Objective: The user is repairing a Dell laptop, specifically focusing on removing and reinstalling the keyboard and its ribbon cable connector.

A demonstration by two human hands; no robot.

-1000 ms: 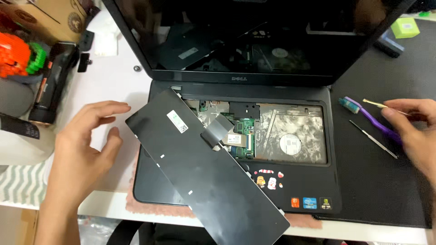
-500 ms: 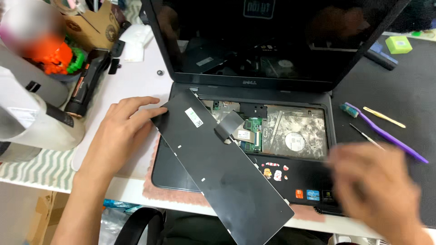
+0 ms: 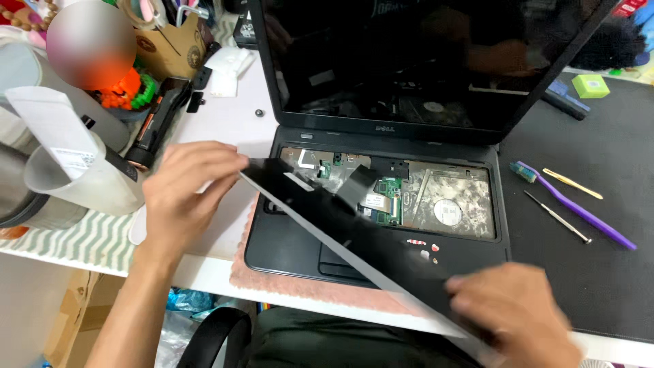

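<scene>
Fingers [image 3: 204, 163] of your left hand [image 3: 180, 194] pinch the keyboard's [image 3: 354, 232] far end, right hand [image 3: 518, 313] grips its near end, long axis slanting over the open laptop [image 3: 286, 238].

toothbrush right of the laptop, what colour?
Purple toothbrush, teal bristles; head view.
</scene>
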